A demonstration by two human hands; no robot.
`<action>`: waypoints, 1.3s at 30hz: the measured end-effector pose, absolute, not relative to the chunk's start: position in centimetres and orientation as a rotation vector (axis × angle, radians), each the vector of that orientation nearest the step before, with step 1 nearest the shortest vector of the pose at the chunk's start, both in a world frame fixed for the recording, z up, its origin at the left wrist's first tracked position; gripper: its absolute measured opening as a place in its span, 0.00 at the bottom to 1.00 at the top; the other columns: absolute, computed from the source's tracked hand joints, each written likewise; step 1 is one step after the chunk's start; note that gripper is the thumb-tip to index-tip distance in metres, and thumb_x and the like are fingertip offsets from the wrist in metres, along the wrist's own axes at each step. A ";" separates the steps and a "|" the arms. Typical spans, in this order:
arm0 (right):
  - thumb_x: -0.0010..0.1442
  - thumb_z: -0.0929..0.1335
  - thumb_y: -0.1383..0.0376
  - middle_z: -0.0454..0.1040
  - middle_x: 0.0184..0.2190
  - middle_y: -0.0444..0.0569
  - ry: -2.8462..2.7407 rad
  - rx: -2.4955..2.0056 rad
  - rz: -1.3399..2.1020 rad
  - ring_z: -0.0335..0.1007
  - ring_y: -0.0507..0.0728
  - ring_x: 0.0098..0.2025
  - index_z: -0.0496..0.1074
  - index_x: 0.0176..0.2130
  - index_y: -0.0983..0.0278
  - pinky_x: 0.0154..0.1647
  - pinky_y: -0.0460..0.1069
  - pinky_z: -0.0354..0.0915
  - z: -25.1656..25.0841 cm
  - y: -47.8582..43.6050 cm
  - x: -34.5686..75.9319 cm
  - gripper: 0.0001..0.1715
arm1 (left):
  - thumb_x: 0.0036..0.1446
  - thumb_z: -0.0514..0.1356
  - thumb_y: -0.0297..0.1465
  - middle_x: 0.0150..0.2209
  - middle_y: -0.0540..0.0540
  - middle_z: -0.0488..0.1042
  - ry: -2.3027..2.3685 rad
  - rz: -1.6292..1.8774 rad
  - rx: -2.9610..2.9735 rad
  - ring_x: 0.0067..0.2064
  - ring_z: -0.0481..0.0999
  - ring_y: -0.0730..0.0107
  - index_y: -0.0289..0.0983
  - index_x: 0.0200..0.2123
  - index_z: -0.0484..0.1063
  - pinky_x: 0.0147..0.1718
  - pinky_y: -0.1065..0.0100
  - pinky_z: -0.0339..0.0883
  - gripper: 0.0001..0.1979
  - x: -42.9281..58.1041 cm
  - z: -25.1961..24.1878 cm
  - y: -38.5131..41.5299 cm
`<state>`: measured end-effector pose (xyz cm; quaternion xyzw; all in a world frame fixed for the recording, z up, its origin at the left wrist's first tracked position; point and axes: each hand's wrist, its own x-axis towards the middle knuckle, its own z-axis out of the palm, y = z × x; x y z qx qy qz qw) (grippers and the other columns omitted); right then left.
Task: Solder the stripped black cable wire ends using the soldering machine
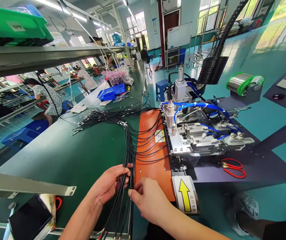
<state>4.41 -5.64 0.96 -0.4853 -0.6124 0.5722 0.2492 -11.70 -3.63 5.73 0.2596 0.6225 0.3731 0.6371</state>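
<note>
A bundle of thin black cables point(127, 143) hangs over the green table's front edge, its copper-coloured ends pointing down toward me. My left hand point(111, 185) is closed around this bundle, thumb on top. Just to the right, my right hand point(149, 200) pinches at a cable on the bundle's right side; its fingertips are partly hidden. Several single cables curve across an orange plate point(152, 173) into the edge of a metal machine point(182, 133) with blue air hoses. Farther back lies a heap of black cables point(100, 116) with pale connectors.
Red-handled scissors point(232, 167) lie right of the machine, below a solder wire spool point(242, 83). A yellow-arrow plate point(186, 195) juts out near my right forearm. A phone point(30, 216) is at lower left. A blue tray point(111, 92) stands farther back; people sit at left.
</note>
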 end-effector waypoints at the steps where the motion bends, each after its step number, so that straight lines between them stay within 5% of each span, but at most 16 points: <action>1: 0.58 0.68 0.63 0.75 0.22 0.45 -1.664 -1.324 1.552 0.67 0.51 0.19 0.73 0.30 0.63 0.17 0.44 0.52 0.9 -5.6 4.3 0.07 | 0.45 0.69 0.34 0.28 0.51 0.72 1.420 0.835 0.631 0.25 0.68 0.78 0.32 0.38 0.74 0.25 0.75 0.63 0.17 -11.7 5.8 -3.8; 6: 0.57 0.67 0.68 0.76 0.25 0.46 -1.640 -1.288 1.547 0.69 0.52 0.25 0.73 0.31 0.63 0.24 0.44 0.57 1.4 -5.6 4.7 0.03 | 0.56 0.62 0.42 0.22 0.52 0.70 1.795 0.580 1.177 0.22 0.68 0.72 0.34 0.37 0.72 0.24 0.72 0.59 0.16 -11.6 6.3 -4.1; 11: 0.60 0.65 0.69 0.74 0.24 0.45 -1.646 -1.191 1.552 0.66 0.51 0.25 0.73 0.31 0.64 0.25 0.45 0.57 2.3 -5.6 5.4 0.07 | 0.61 0.52 0.33 0.24 0.47 0.73 2.212 0.196 1.756 0.25 0.69 0.70 0.37 0.28 0.73 0.27 0.70 0.55 0.13 -11.3 7.0 -3.9; 14: 0.62 0.65 0.67 0.72 0.24 0.44 -1.630 -1.093 1.581 0.66 0.51 0.25 0.73 0.33 0.64 0.26 0.45 0.58 2.8 -5.9 5.6 0.07 | 0.59 0.55 0.35 0.24 0.48 0.72 2.192 0.354 1.660 0.25 0.68 0.70 0.37 0.30 0.73 0.26 0.71 0.57 0.11 -11.3 7.4 -3.7; 19: 0.63 0.66 0.57 0.71 0.28 0.45 -1.381 -0.893 1.922 0.68 0.52 0.24 0.72 0.40 0.64 0.22 0.44 0.62 2.9 -6.5 5.8 0.13 | 0.53 0.62 0.48 0.17 0.55 0.63 1.703 0.698 1.048 0.17 0.61 0.76 0.37 0.29 0.66 0.16 0.75 0.56 0.19 -10.7 7.3 -3.1; 22: 0.60 0.68 0.59 0.69 0.25 0.43 -1.238 -0.926 1.987 0.66 0.51 0.24 0.70 0.37 0.65 0.21 0.45 0.62 2.9 -6.2 6.2 0.11 | 0.49 0.66 0.48 0.18 0.55 0.65 1.532 0.799 0.930 0.16 0.62 0.80 0.36 0.28 0.65 0.15 0.77 0.59 0.22 -9.4 7.0 -2.6; 27: 0.57 0.67 0.66 0.64 0.19 0.39 -1.186 -1.113 1.807 0.58 0.48 0.22 0.65 0.26 0.64 0.22 0.42 0.55 3.4 -4.7 8.1 0.09 | 0.51 0.64 0.49 0.23 0.53 0.70 1.501 0.869 0.946 0.16 0.64 0.80 0.37 0.32 0.63 0.13 0.78 0.57 0.22 -7.6 6.4 -2.0; 31: 0.60 0.65 0.63 0.67 0.20 0.39 -1.048 -1.156 1.888 0.60 0.48 0.19 0.66 0.33 0.64 0.18 0.42 0.56 4.4 -3.3 11.1 0.06 | 0.57 0.59 0.50 0.21 0.54 0.68 1.678 0.655 1.219 0.15 0.62 0.77 0.37 0.36 0.65 0.12 0.76 0.53 0.21 -8.0 6.2 -1.8; 35: 0.60 0.69 0.60 0.68 0.24 0.37 -1.067 -1.099 1.967 0.60 0.48 0.16 0.66 0.48 0.63 0.15 0.43 0.57 4.8 -3.5 15.2 0.18 | 0.62 0.57 0.41 0.27 0.49 0.71 1.922 0.584 1.972 0.29 0.73 0.67 0.38 0.38 0.70 0.27 0.69 0.67 0.12 -7.3 7.0 -2.1; 39: 0.62 0.69 0.60 0.67 0.29 0.40 -1.174 -1.177 1.917 0.62 0.48 0.23 0.69 0.50 0.63 0.22 0.44 0.61 4.7 -5.0 18.7 0.18 | 0.66 0.51 0.26 0.50 0.42 0.72 1.138 0.667 2.467 0.53 0.71 0.63 0.39 0.50 0.69 0.53 0.62 0.65 0.13 -3.5 7.6 -2.3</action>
